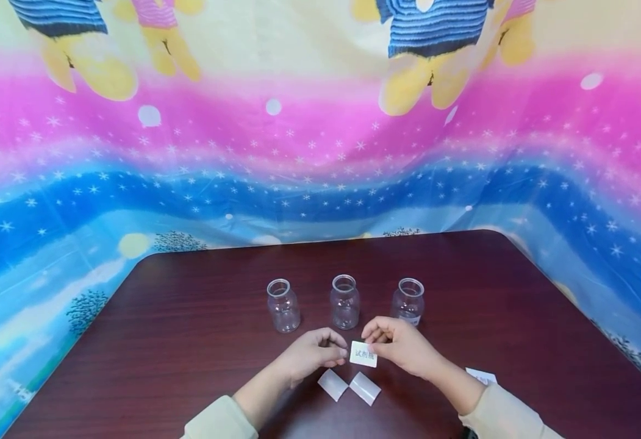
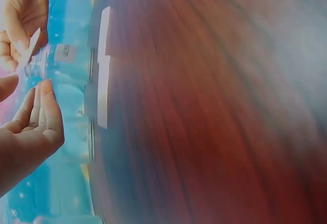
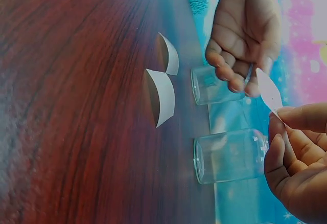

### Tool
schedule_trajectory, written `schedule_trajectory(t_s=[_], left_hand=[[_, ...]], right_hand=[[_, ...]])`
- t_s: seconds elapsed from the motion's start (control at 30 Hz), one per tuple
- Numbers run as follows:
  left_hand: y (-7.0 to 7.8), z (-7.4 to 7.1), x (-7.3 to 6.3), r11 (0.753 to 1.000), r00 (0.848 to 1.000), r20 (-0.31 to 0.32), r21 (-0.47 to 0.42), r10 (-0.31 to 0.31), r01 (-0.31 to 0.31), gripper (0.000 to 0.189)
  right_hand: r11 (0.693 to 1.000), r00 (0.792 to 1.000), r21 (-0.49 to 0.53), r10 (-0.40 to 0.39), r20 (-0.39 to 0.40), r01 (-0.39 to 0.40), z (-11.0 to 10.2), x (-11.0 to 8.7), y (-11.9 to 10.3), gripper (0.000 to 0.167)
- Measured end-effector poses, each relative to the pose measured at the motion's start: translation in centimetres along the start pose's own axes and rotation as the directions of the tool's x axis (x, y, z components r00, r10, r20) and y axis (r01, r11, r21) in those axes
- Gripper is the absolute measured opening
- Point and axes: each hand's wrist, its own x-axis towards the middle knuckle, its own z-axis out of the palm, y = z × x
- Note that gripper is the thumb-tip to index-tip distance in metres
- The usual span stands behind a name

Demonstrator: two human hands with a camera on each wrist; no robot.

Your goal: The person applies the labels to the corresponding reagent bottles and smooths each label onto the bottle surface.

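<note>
Between the hands (image 1: 313, 355) (image 1: 405, 349), a white label (image 1: 361, 355) (in the right's pinch)

Left sleeve (image 1: 221, 421): plain, pale cream
Right sleeve (image 1: 505, 413): matching pale cream
Dark piece (image 1: 469, 433): beside right sleeve, partly visible

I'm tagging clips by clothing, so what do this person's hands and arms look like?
The left hand and right hand are bare, with no gloves or rings visible. The pale cream left sleeve and right sleeve look plain and end short of the hands. A dark item shows by the right sleeve, too little of it to identify.
</note>
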Motion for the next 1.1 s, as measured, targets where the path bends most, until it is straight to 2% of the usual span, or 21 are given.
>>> schedule_trajectory(t_s=[0.17,0.3,0.4,0.5,0.63,0.77,0.83,1.1], left_hand=[[0.2,0.9,0.6,0.998,0.999,-0.020,-0.047,0.043,-0.044,0.019],[0.3,1.3,0.8,0.995,0.994,-0.073,-0.059,0.079,-0.083,0.015],[1.2,1.5,0.3,0.993,0.990,-0.105,-0.055,0.097,-0.103,0.012],[1.5,1.5,0.3,0.993,0.987,-0.127,-0.050,0.097,-0.104,0.012],[1.2,1.1,0.6,0.993,0.982,-0.165,-0.056,0.089,-0.100,0.011],[1.9,1.0,0.2,0.989,0.975,-0.187,-0.070,0.117,-0.132,0.012],[1.8,0.9,0.3,0.987,0.973,-0.194,-0.075,0.126,-0.142,0.013],[0.1,0.0,1.6,0.988,0.962,-0.260,-0.101,0.086,-0.116,0.010]], right_hand=[[1.000,1.000,-0.026,-0.002,-0.009,0.002,0.2,0.0,0.0,0.014],[1.000,1.000,-0.027,-0.003,-0.014,0.003,0.5,0.1,-0.3,0.014],[0.999,1.000,-0.034,0.000,-0.030,-0.001,0.7,0.2,-0.4,0.015],[0.999,0.999,-0.033,0.004,-0.051,-0.005,0.7,0.3,-0.4,0.015],[0.999,0.996,0.042,0.037,-0.080,-0.034,0.8,0.5,-0.1,0.015],[0.986,0.991,0.156,0.075,-0.113,-0.057,0.8,0.9,0.2,0.016],[0.981,0.990,0.186,0.079,-0.120,-0.056,0.7,1.1,0.3,0.016],[0.956,0.990,0.273,0.126,-0.061,-0.105,0.6,1.6,1.0,0.018]])
